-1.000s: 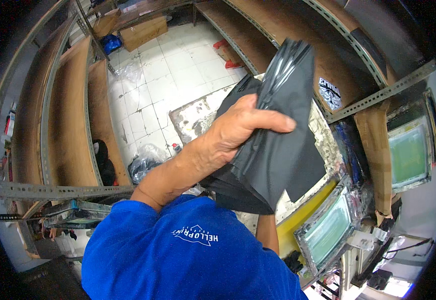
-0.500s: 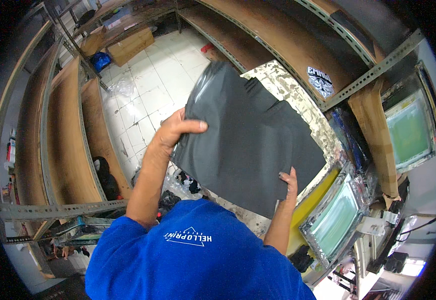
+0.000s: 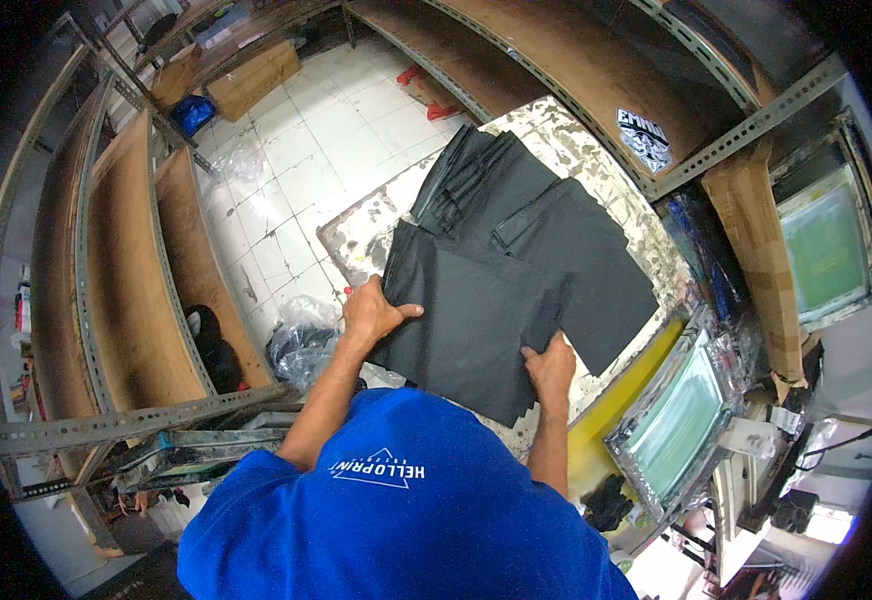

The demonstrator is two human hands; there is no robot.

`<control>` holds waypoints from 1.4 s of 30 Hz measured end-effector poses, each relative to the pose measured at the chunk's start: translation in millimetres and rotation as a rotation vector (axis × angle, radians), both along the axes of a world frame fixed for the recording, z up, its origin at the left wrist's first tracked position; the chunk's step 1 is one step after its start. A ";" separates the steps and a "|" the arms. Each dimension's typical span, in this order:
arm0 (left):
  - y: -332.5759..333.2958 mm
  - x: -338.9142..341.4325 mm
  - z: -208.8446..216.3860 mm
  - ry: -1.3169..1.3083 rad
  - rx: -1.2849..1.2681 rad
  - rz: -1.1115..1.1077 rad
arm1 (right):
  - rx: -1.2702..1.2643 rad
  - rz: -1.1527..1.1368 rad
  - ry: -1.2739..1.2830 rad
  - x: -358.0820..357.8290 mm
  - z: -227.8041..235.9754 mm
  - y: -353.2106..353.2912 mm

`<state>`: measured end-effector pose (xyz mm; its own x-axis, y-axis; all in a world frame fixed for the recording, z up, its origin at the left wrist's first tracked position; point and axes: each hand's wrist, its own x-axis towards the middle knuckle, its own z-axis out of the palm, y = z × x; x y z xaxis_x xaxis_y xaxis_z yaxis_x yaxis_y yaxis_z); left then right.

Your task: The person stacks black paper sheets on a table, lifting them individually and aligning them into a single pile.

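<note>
Since half a second ago the stack of black sheets (image 3: 461, 325) has come down from its raised tilt to lie nearly flat over the counter (image 3: 356, 225), and the left grip (image 3: 374, 312) has lowered with it. That grip is closed on the stack's left edge, thumb on top, fingers partly hidden; the right grip (image 3: 553, 365) is closed on its near right edge. Just beyond both grips lie more black piles (image 3: 606, 275), fanned out. Left of the left grip, a clear plastic bag (image 3: 301, 345) holds something dark that I cannot make out. Well beyond it stands a cardboard box (image 3: 253, 78), its contents unseen. Past the right grip, a shelf (image 3: 566, 65) bears a black-and-white sticker (image 3: 644, 138) with lettering; white printing marks the blue shirt (image 3: 396, 530) nearer than both grips.
</note>
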<state>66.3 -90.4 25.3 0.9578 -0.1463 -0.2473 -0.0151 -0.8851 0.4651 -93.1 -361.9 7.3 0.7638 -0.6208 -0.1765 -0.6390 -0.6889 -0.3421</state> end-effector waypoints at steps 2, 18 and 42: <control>-8.6 -0.5 1.3 0.004 0.063 -0.030 | -0.042 0.095 -0.078 5.8 -8.2 15.2; 1.4 -43.0 11.9 -0.181 -1.041 0.004 | 0.085 0.064 -0.976 -56.1 49.3 16.9; -14.9 -18.6 4.3 -0.170 -0.930 -0.068 | 0.317 -0.177 -0.958 -46.6 31.0 24.2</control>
<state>47.7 -105.3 29.6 0.9524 -0.2714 0.1389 -0.1857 -0.1553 0.9703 -139.8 -337.7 38.2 0.5720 -0.7695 0.2840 -0.0850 -0.4000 -0.9125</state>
